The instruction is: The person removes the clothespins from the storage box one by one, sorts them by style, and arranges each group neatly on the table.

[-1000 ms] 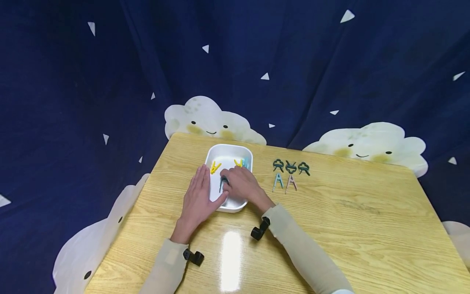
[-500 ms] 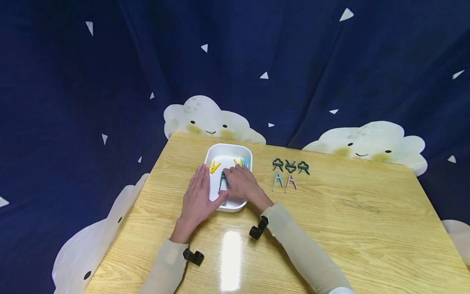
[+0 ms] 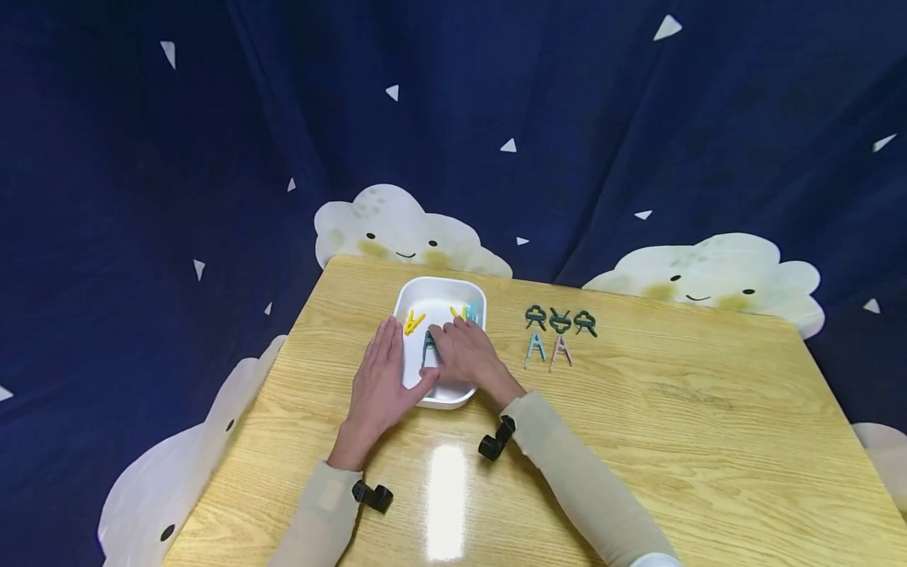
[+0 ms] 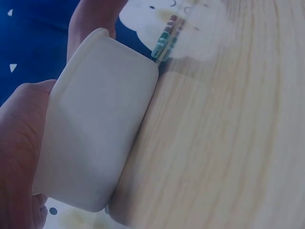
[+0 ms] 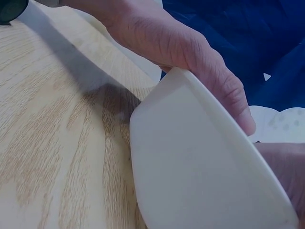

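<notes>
A white plastic tray [image 3: 441, 406] stands on the table. My left hand [image 3: 383, 378] lies along its left rim with straight fingers, the thumb stretched over the near end. Inside the tray my right hand [image 3: 464, 350] reaches down, its fingertips at the head of a dark green clothespin [image 3: 428, 351]; its thumb is hidden in the head view. Beyond lie a yellow clothespin [image 3: 414, 322], another yellow clothespin [image 3: 457, 313] partly behind the right hand, and light blue clothespins [image 3: 472, 312]. Both wrist views mostly show the tray's outer wall [image 4: 100, 119].
On the wooden table [image 3: 673, 441], right of the tray, lie three dark green cloud-shaped clips [image 3: 560, 321] in a row. Below them are a light blue clothespin [image 3: 535, 349] and a pink clothespin [image 3: 560, 353]. A dark blue curtain [image 3: 453, 118] hangs behind the table.
The dark green clothespin has turned and shifted slightly inside the tray under my right fingertips. My left hand has stayed at the tray's rim.
</notes>
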`<state>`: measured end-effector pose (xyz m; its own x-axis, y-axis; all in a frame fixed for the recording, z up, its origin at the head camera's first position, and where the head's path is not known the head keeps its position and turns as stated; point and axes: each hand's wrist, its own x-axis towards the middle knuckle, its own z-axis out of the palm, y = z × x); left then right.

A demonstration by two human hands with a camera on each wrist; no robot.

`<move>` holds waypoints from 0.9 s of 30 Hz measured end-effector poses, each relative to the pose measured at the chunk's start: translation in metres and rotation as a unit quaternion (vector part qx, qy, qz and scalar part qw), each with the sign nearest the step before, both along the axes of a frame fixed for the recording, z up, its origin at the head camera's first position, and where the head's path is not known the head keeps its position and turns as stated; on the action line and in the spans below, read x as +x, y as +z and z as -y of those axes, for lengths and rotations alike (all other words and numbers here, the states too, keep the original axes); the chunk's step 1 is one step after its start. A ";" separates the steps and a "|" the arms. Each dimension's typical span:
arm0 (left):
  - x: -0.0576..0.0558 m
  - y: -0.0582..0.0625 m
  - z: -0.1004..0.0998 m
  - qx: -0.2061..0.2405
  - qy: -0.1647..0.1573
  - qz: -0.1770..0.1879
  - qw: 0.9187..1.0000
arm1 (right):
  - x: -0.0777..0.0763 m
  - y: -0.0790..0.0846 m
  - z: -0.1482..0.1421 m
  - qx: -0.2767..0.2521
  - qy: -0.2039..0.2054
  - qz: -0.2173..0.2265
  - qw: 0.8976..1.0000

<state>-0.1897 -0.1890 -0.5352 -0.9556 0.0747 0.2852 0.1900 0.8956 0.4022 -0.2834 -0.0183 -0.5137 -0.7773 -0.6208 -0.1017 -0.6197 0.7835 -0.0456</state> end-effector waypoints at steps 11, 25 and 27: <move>0.001 0.001 -0.001 0.000 0.001 0.006 1.000 | -0.001 -0.002 0.000 0.011 0.000 -0.006 1.000; 0.000 -0.003 0.000 -0.003 -0.001 -0.017 1.000 | -0.001 -0.003 0.001 0.002 0.013 -0.010 1.000; 0.000 -0.003 -0.001 -0.003 -0.001 -0.015 1.000 | -0.002 -0.002 0.001 0.000 0.013 -0.013 1.000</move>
<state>-0.1897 -0.1884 -0.5378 -0.9464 0.0782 0.3133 0.2034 0.8979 0.3904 -0.2851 -0.0189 -0.5161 -0.7638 -0.6401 -0.0825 -0.6401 0.7677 -0.0296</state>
